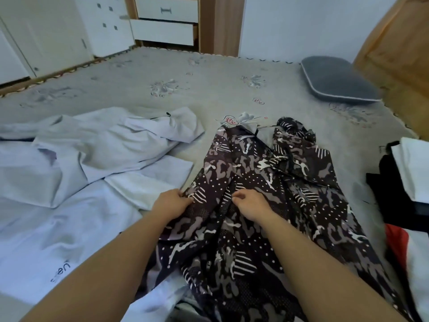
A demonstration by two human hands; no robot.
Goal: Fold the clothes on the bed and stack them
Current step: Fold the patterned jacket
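1. At the near middle of the bed (209,73), the left hand (170,203) pinched the left edge of a dark patterned garment (250,205), fingers curled onto the cloth

2. Just beside it, the right hand (249,204) lay on the same garment with fingers curled into a fold near its centre line; it appeared to be gripping fabric, though how firmly could not be told

3. From both grips the garment ran lengthwise away from the person toward the far end of the bed, its far end rumpled and split in two lobes, its near end bunched below the forearms

4. Both hands sat about level across the cloth, the left nearer the free edge, so a sideways fold seemed likeliest

5. To the left lay crumpled pale clothes (88,145), touching the dark garment's edge; at far right stood a stack of folded items (408,182); a grey cushion (336,80) rested well apart
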